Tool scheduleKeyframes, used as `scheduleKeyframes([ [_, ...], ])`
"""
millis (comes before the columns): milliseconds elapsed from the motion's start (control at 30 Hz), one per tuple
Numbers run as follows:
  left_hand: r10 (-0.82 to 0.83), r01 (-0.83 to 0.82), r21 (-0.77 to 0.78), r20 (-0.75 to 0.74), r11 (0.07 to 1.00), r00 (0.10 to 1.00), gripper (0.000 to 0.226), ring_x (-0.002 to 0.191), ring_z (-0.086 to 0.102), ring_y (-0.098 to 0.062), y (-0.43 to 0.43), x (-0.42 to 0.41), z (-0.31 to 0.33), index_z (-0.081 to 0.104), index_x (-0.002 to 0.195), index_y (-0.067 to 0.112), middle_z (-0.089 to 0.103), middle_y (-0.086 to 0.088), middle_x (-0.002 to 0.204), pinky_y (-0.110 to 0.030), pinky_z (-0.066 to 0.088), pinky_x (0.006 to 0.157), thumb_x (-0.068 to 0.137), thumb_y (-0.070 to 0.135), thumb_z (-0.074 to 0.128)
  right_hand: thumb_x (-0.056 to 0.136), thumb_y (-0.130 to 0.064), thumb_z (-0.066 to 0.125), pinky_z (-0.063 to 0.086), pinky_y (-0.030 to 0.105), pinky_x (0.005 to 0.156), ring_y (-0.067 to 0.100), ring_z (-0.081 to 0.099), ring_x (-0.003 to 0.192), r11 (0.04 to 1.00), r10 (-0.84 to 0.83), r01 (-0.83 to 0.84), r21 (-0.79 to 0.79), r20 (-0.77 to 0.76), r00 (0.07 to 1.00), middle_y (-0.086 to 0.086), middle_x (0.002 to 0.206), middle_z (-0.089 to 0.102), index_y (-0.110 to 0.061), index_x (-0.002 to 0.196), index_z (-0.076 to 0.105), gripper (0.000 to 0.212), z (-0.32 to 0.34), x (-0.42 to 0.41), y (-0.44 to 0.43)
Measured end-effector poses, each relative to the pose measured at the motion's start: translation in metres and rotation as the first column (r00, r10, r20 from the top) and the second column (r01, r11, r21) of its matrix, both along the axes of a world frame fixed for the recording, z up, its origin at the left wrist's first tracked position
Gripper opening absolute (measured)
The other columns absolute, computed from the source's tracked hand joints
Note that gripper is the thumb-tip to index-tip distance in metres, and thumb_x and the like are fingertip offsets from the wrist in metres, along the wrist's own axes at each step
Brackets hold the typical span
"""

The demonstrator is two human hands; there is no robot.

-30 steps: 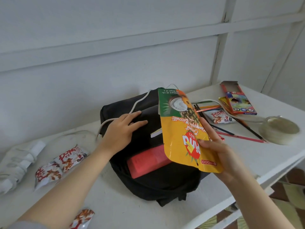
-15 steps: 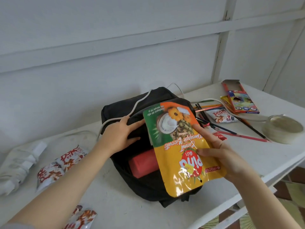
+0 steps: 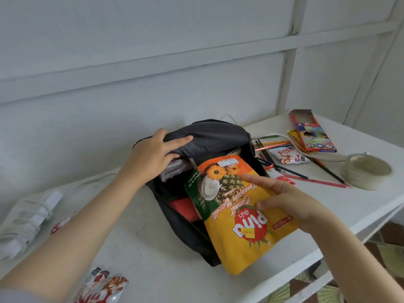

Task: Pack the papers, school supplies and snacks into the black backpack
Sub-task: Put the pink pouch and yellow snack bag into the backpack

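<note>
The black backpack [image 3: 209, 138] lies on the white table [image 3: 153, 270] with its mouth toward me. My left hand [image 3: 153, 156] grips the upper flap and holds it lifted, showing papers and a red item [image 3: 183, 209] inside. My right hand [image 3: 290, 204] pinches a yellow and orange biscuit pouch [image 3: 238, 215] by its right edge, with the pouch's top end at the bag's opening. Small red and white snack packets lie at the front left [image 3: 102, 285] and at the right [image 3: 288, 156]. Pencils [image 3: 306, 178] are scattered right of the bag.
A coloured pencil box [image 3: 312, 134] lies open at the back right. A roll of clear tape [image 3: 367, 170] stands near the table's right edge. White cloth [image 3: 26, 219] is bunched at the far left. A white cable [image 3: 306, 149] runs behind the pencils.
My left hand has moved up onto the flap and pulled the bag wider open. My right hand has lowered and turned the pouch, bringing its top end toward the opening.
</note>
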State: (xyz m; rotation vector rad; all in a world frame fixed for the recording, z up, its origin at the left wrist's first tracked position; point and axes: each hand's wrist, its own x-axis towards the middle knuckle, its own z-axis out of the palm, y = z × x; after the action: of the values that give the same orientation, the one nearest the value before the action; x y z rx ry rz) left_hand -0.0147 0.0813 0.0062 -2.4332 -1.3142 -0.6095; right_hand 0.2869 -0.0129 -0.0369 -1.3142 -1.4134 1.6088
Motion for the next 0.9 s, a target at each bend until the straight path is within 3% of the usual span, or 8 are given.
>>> scheduleKeyframes([
  [233, -0.009, 0.007, 0.153, 0.011, 0.988, 1.000, 0.059, 0.060, 0.056, -0.033, -0.005, 0.004, 0.007, 0.055, 0.129, 0.032, 0.055, -0.016, 0.093, -0.035, 0.050, 0.047, 0.079, 0.002, 0.067, 0.081, 0.000, 0.063, 0.055, 0.045, 0.086, 0.027, 0.064, 0.102, 1.000, -0.009, 0.008, -0.023, -0.043, 0.999, 0.000, 0.122, 0.058, -0.054, 0.106, 0.063, 0.060, 0.013, -0.034, 0.023],
  [333, -0.024, 0.023, 0.144, 0.003, 0.989, 1.000, 0.058, 0.062, 0.057, -0.034, -0.006, 0.006, 0.010, 0.054, 0.129, 0.031, 0.055, -0.018, 0.096, -0.036, 0.052, 0.048, 0.080, 0.004, 0.067, 0.081, 0.003, 0.062, 0.052, 0.048, 0.090, 0.031, 0.063, 0.103, 0.997, -0.021, 0.013, -0.079, -0.098, 0.995, 0.005, 0.123, 0.057, -0.051, 0.106, 0.064, 0.059, 0.008, -0.052, 0.043],
  [467, -0.033, 0.031, 0.099, 0.016, 0.995, 0.999, 0.056, 0.064, 0.057, -0.030, -0.008, 0.008, 0.014, 0.056, 0.127, 0.032, 0.056, -0.018, 0.096, -0.029, 0.047, 0.051, 0.080, 0.004, 0.068, 0.076, 0.000, 0.066, 0.050, 0.049, 0.093, 0.034, 0.060, 0.106, 0.998, 0.036, -0.039, -0.053, -0.048, 0.998, 0.009, 0.126, 0.055, -0.049, 0.107, 0.063, 0.058, 0.002, -0.074, 0.075],
  [633, -0.003, 0.002, 0.048, 0.014, 0.999, 1.000, 0.055, 0.071, 0.057, -0.029, -0.010, 0.006, 0.014, 0.054, 0.128, 0.036, 0.054, -0.014, 0.099, -0.027, 0.041, 0.056, 0.082, 0.008, 0.067, 0.074, -0.001, 0.071, 0.052, 0.029, 0.082, 0.020, 0.057, 0.104, 0.990, -0.033, 0.016, 0.137, 0.129, 0.991, 0.003, 0.123, 0.055, -0.028, 0.120, 0.057, 0.055, -0.002, -0.097, 0.091],
  [700, 0.006, -0.007, 0.031, 0.025, 0.999, 1.000, 0.055, 0.074, 0.056, -0.030, -0.011, 0.005, 0.013, 0.054, 0.129, 0.037, 0.053, -0.013, 0.100, -0.029, 0.042, 0.058, 0.083, 0.009, 0.065, 0.075, -0.015, 0.073, 0.049, 0.026, 0.074, 0.017, 0.055, 0.097, 0.942, -0.147, 0.002, 0.336, 0.408, 0.901, 0.000, 0.117, 0.055, -0.021, 0.123, 0.052, 0.054, -0.002, -0.102, 0.087],
  [767, 0.006, -0.006, 0.027, 0.022, 1.000, 1.000, 0.054, 0.075, 0.056, -0.030, -0.011, 0.005, 0.012, 0.053, 0.129, 0.037, 0.053, -0.014, 0.101, -0.029, 0.042, 0.059, 0.084, 0.010, 0.065, 0.081, -0.032, 0.067, 0.048, 0.030, 0.073, 0.022, 0.056, 0.096, 0.864, -0.299, -0.085, 0.496, 0.642, 0.706, 0.005, 0.116, 0.054, -0.019, 0.126, 0.049, 0.050, -0.003, -0.107, 0.074],
  [833, 0.010, -0.010, 0.024, 0.014, 1.000, 1.000, 0.055, 0.075, 0.057, -0.030, -0.010, 0.004, 0.011, 0.052, 0.130, 0.039, 0.053, -0.013, 0.102, -0.030, 0.045, 0.059, 0.084, 0.011, 0.064, 0.090, -0.042, 0.053, 0.046, 0.035, 0.085, 0.028, 0.052, 0.109, 0.789, -0.397, -0.173, 0.589, 0.705, 0.587, 0.008, 0.124, 0.051, -0.019, 0.130, 0.046, 0.047, -0.005, -0.109, 0.054],
  [900, 0.015, -0.016, 0.015, 0.019, 1.000, 1.000, 0.056, 0.076, 0.057, -0.029, -0.009, 0.003, 0.011, 0.051, 0.130, 0.040, 0.053, -0.012, 0.103, -0.031, 0.046, 0.060, 0.085, 0.011, 0.064, 0.091, -0.052, 0.044, 0.031, 0.045, 0.106, 0.034, 0.036, 0.130, 0.715, -0.369, -0.304, 0.630, 0.709, 0.601, 0.005, 0.142, 0.040, -0.029, 0.136, 0.040, 0.051, -0.010, -0.106, 0.036],
])
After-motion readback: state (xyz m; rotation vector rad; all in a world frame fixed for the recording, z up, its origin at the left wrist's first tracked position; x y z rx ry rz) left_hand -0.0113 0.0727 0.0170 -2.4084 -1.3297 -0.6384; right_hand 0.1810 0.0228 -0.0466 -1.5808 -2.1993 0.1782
